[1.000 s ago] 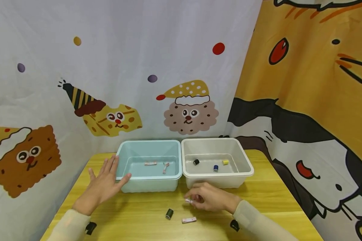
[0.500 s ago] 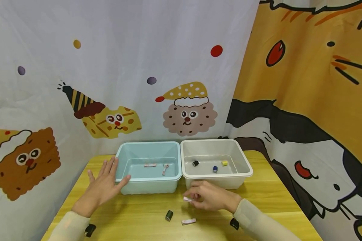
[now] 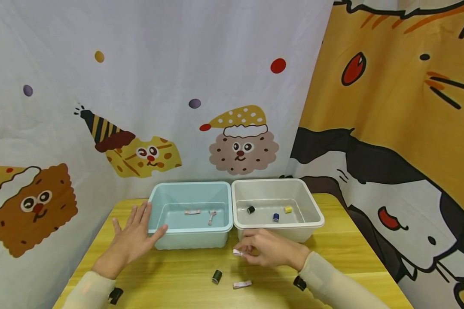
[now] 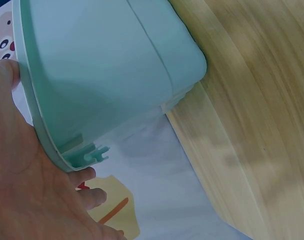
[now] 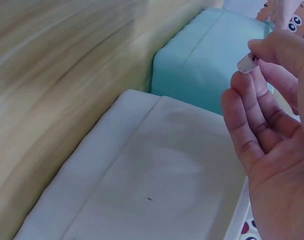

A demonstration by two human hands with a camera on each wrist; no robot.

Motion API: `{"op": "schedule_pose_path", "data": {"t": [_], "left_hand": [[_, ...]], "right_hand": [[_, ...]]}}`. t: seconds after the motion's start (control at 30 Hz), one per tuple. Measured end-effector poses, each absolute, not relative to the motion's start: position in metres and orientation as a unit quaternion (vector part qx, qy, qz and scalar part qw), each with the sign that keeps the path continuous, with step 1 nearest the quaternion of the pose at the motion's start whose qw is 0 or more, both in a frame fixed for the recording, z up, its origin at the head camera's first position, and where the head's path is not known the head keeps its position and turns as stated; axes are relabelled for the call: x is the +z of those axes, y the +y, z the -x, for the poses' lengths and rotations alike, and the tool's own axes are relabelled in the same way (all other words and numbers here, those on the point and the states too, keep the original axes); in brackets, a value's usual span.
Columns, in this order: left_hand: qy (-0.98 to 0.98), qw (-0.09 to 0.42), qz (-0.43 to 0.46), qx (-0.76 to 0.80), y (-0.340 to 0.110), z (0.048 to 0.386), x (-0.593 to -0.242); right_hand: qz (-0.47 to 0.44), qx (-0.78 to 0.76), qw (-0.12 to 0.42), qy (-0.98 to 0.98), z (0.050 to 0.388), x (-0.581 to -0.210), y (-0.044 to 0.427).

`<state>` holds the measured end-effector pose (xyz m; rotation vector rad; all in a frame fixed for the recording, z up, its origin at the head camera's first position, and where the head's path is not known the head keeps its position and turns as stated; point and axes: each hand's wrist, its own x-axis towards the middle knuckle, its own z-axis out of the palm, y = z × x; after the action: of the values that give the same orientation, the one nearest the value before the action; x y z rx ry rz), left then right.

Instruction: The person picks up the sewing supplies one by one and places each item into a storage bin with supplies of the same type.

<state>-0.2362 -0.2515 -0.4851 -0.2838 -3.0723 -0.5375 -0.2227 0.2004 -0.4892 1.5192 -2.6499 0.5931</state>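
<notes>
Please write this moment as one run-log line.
right hand: pinches pale piece; left hand: touches blue bin; on table: dark spool, another pale piece; in white bin: three spools

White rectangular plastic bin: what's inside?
A black cylindrical spool, a blue cylindrical spool and a yellow cylindrical spool. The bin's near wall hides anything lying right behind it.

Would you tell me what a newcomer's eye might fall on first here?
Probably the big orange cartoon animal on the right of the backdrop, then the blue bin and white bin side by side on the table. In front of the white bin, the right hand pinches a small pale piece.
</notes>
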Motion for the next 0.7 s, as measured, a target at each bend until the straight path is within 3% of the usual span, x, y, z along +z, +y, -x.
{"op": "schedule_pose_path", "data": {"t": [0.37,0.7], "left_hand": [[-0.982,0.004,0.093,-0.165,-0.252,0.237,-0.484],[-0.981,0.001,0.091,-0.171,-0.253,0.237,-0.487]], "right_hand": [[-0.485,0.19,0.016,-0.854,0.22,-0.477,0.194],[-0.496,0.173,0.05,-0.849,0.224,-0.46,0.183]]}}
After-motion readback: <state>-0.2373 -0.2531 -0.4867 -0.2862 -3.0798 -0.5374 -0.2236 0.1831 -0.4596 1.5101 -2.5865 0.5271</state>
